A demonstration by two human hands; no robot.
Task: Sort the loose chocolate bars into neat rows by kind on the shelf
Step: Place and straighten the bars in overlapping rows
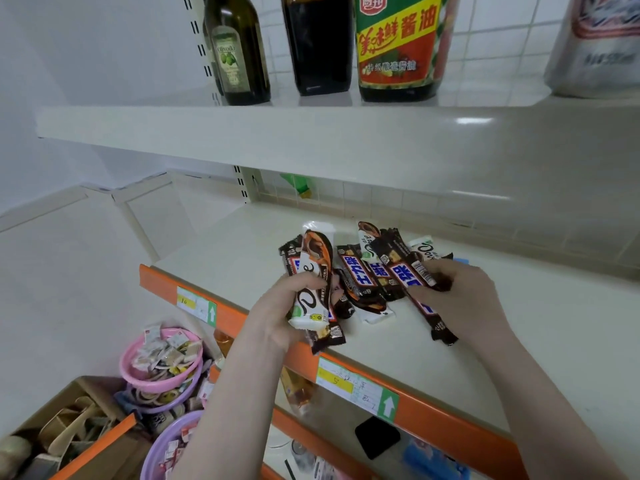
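At far left, below the shelf level, stacked pink and lilac plastic basins [162, 372] held small wrapped items. The cream metal shelf with an orange front rail [228, 258] carried the chocolate bars. The left hand [277, 317] was closed around a small bundle at the shelf's front edge: a white-wrapped Dove bar [310, 292] on top and at least one dark brown Snickers-type bar [327, 336] beneath it, its end projecting past the rail. Just to the right, a loose pile of mixed bars [363, 282] lay overlapping on the shelf surface, brown and white wrappers at differing angles. The right hand [460, 296] gripped one long brown bar with a blue-and-red label [415, 282], which lay diagonally with its near end touching the shelf. On the upper shelf stood a green olive oil bottle [239, 50] and a soy sauce bottle with a red-and-yellow label [398, 46].
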